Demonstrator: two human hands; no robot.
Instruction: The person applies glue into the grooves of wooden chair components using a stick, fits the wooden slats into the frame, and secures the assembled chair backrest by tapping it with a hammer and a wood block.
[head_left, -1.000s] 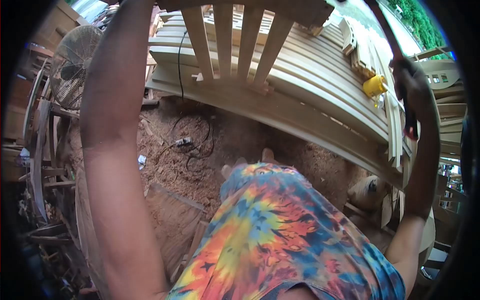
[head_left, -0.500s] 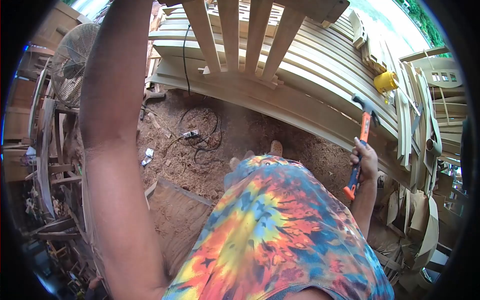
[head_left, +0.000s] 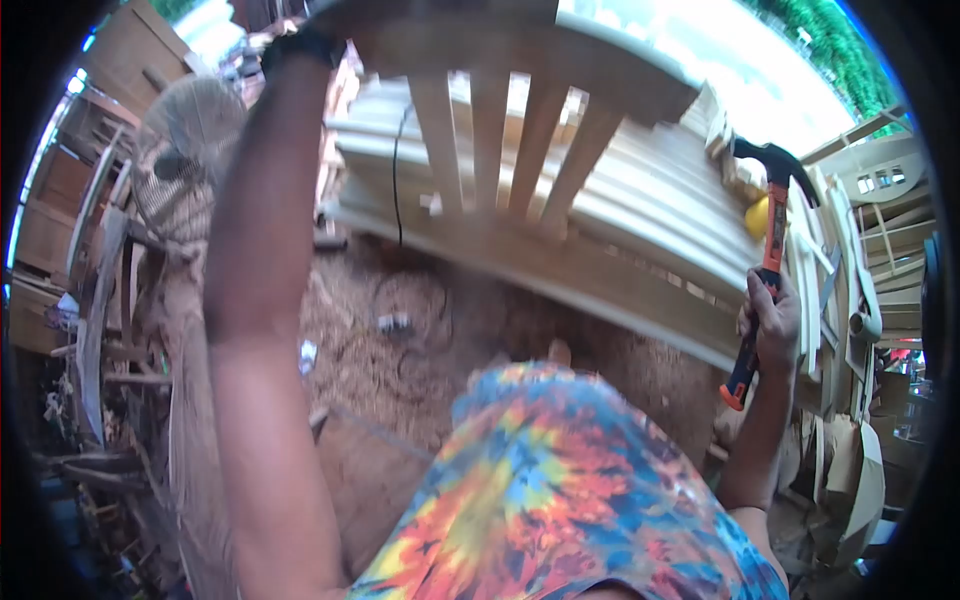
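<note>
My right hand [head_left: 774, 318] is wrapped round the handle of a hammer [head_left: 775, 225] with an orange and dark blue grip. The hammer's black head is up, beside the right end of a slatted wooden piece [head_left: 515, 135]. That piece stands at the top centre, with several upright slats under a thick dark-looking rail. My left arm reaches up to the rail's left end, a dark band at its wrist; the left hand's fingers are lost in blur and shadow at the top edge.
Long pale boards [head_left: 660, 190] lie stacked behind the slats. A yellow container [head_left: 757, 217] sits near the hammer. A round fan [head_left: 188, 160] stands at left. Cord and wood shavings [head_left: 350, 350] cover the ground. Curved wooden parts [head_left: 850, 260] lean at the right.
My right hand first came down with the hammer, then rose again with the hammer's head upward. The view has shifted, so the slatted piece shows lower, and is now blurred.
</note>
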